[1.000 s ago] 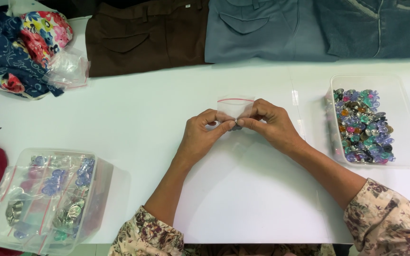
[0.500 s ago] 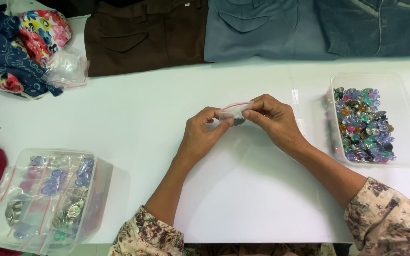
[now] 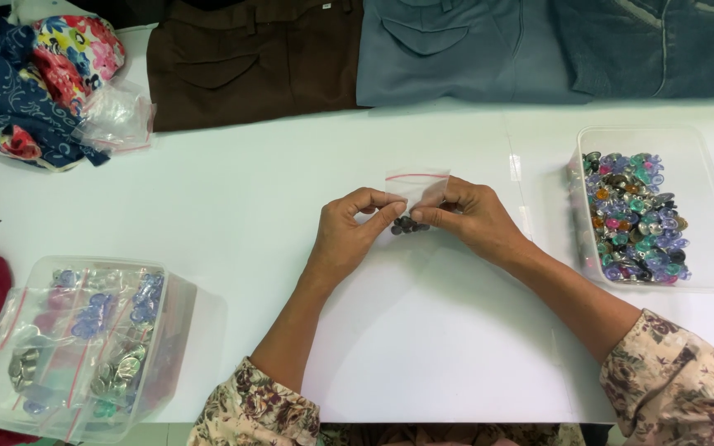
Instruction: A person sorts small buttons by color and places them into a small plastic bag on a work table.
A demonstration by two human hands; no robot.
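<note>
Both hands, left (image 3: 347, 234) and right (image 3: 471, 216), pinch a small clear bag (image 3: 415, 192). Dark beads (image 3: 408, 225) sit inside, partly hidden by fingers. Their exact kind is hard to tell.

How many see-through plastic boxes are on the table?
2. One plastic box sits at the right edge, holding loose colourful beads. The other box is at the lower left, filled with small bags of beads.

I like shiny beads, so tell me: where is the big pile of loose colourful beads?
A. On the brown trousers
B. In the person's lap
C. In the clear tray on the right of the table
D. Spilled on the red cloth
C: the loose colourful beads lie heaped in the clear tray on the right side of the white table, beside the right hand.
</note>
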